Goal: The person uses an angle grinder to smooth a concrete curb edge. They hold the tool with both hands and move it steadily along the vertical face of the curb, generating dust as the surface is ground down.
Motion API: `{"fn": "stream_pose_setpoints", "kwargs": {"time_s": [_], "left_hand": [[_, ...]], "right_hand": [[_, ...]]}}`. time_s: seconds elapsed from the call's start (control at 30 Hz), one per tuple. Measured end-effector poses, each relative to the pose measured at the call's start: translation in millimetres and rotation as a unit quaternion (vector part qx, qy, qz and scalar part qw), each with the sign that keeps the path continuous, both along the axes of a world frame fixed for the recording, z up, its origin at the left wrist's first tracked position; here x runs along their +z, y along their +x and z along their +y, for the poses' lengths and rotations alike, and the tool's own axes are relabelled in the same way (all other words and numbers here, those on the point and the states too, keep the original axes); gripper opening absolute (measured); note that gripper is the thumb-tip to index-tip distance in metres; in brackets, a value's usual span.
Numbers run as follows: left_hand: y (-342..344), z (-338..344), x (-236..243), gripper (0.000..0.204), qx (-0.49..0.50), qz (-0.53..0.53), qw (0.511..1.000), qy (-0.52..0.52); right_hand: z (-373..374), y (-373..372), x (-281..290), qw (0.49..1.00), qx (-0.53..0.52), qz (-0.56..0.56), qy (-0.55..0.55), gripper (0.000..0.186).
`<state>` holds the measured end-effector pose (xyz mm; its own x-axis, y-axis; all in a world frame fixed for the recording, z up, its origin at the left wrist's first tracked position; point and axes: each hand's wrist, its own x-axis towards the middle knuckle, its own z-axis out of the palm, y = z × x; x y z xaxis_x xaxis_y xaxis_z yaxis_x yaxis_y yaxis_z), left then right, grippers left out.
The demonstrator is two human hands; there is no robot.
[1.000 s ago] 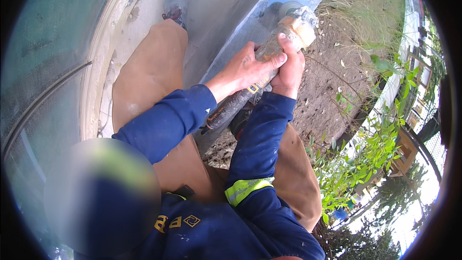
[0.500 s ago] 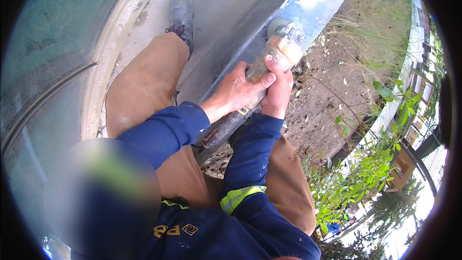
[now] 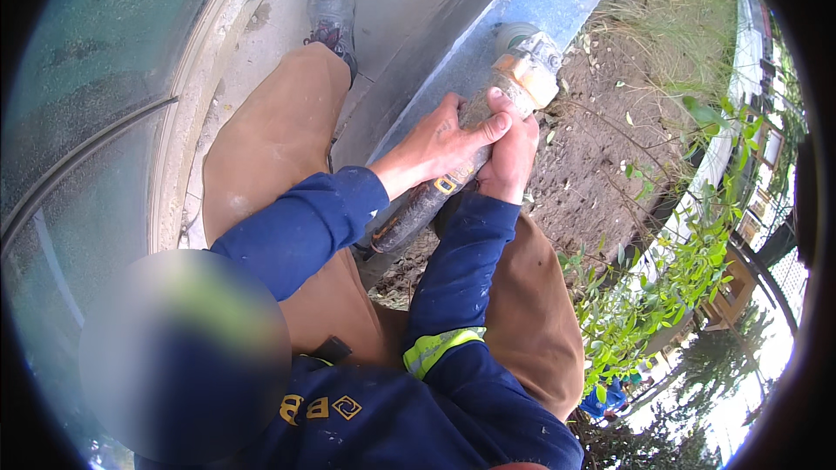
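Observation:
A dust-coated angle grinder (image 3: 420,209) lies slantwise before me, its head (image 3: 533,65) pointing up and to the right. Its round disc (image 3: 515,35) rests on the smooth bluish-grey top of a low wall (image 3: 557,4), or appears to touch it. My left hand (image 3: 440,141) wraps the grinder's body from the left, thumb laid across the top. Around the body near the head, from the right, closes my right hand (image 3: 512,146), its thumb close to my left one. The fingers beneath the tool are hidden.
My legs straddle the wall; a dusty boot (image 3: 332,9) stands on the paved strip (image 3: 392,13) at left. Beyond that strip is a glass pane (image 3: 87,61) in a pale frame. Bare soil (image 3: 592,157) with dry grass runs along the right, beside a leafy shrub (image 3: 670,305).
The grinder and both hands have shifted slightly to the right, the disc now sitting farther from the wall's left edge. The view has also moved a little. Both hands keep their hold.

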<state>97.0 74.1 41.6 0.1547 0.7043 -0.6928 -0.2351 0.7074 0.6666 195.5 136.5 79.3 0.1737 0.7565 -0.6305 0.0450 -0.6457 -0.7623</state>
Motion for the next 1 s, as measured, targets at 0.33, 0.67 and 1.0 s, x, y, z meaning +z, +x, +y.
{"fn": "stream_pose_setpoints", "kwargs": {"time_s": [0.33, 0.67, 1.0], "left_hand": [[-2.0, -0.8, 7.3, 0.104, 0.016, 0.044, 0.999, 0.005], [0.1, 4.9, 4.9, 0.097, 0.014, 0.064, 0.998, 0.010], [2.4, 7.6, 5.4, 0.107, 0.053, 0.010, 0.998, -0.012]], "right_hand": [[1.1, -7.0, 1.1, 0.999, 0.035, -0.017, 0.002, 0.042], [5.3, -1.8, -2.3, 0.999, 0.033, -0.037, -0.003, 0.042], [8.5, 4.4, -13.2, 1.000, 0.024, 0.016, 0.001, 0.045]]}}
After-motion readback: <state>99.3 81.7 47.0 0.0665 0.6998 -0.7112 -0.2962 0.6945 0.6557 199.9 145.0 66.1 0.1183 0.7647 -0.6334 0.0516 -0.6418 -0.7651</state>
